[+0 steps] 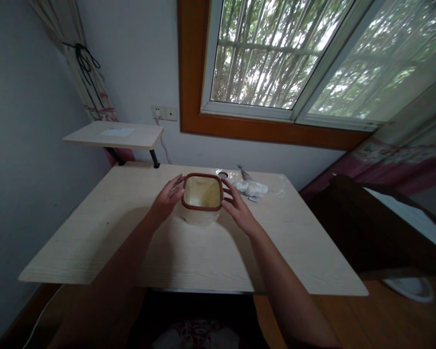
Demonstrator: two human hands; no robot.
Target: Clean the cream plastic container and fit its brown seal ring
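One open tub (202, 193) stands upright on the table (131, 242) at the centre of the frame, mouth up, resting on its base. Two hands flank it, which seems to keep it square and steady. The left hand (166, 201) lays nearly straight fingers (176, 184) against the left rim, not closed around anything. The right hand (240, 208) curls its fingers (227, 186) at the right rim; I cannot tell whether they clamp it. One crumpled plastic bag (254, 188) lies just behind, right of centre. One shelf (112, 135), upper left, carries one sheet.
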